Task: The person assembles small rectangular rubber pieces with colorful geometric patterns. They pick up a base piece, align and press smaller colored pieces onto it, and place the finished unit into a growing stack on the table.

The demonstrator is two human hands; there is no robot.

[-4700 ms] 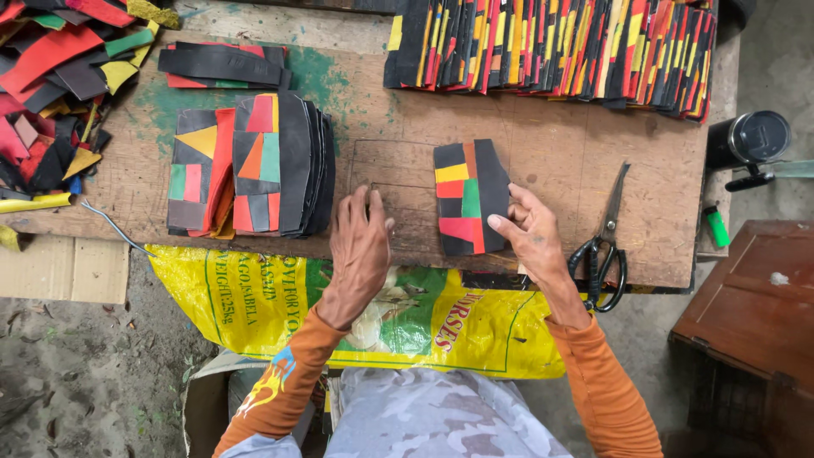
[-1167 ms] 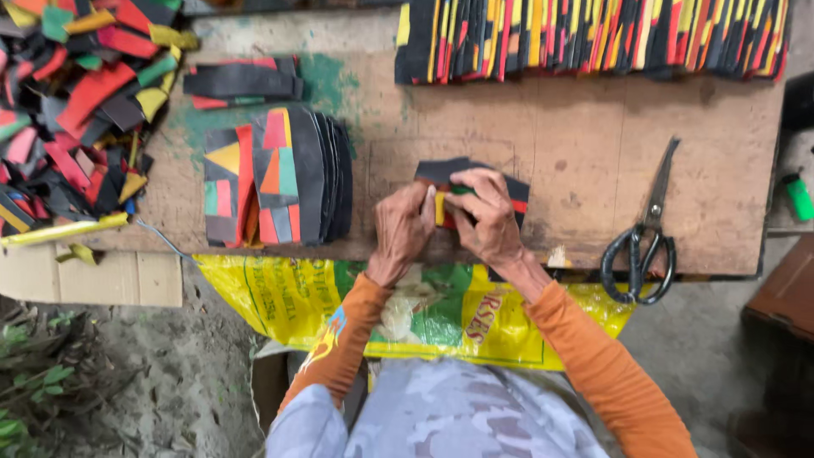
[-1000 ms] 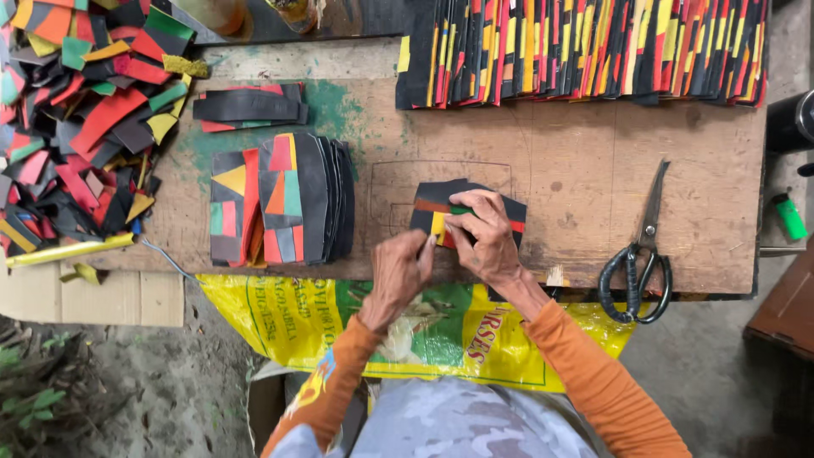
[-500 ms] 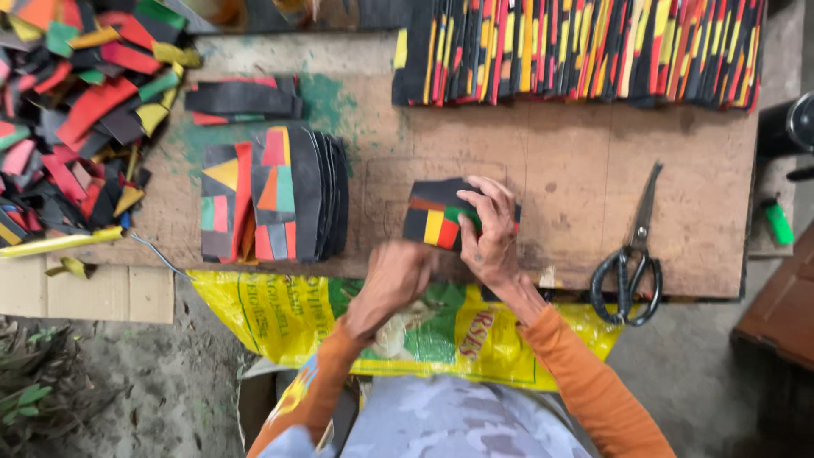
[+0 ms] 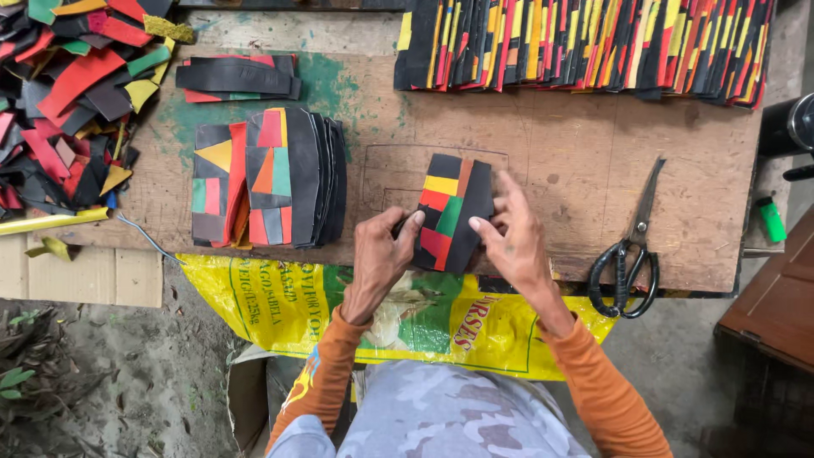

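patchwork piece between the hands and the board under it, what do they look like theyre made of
The patchwork piece looks like matte rubber or foam sheet, perhaps leather: flat black, red, yellow and green patches with clean-cut edges, no weave visible. The board looks like unfinished plywood: pale brown, scuffed, stained green at one end. Left hand and right hand touch the piece's edges.

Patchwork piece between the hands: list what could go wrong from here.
1. The patchwork piece lies close to the near edge of the board, held only by fingertips of the left hand and right hand; it might slide off onto the yellow sack.
2. The scissors overhang that edge by the right forearm; a nudge could drop them.
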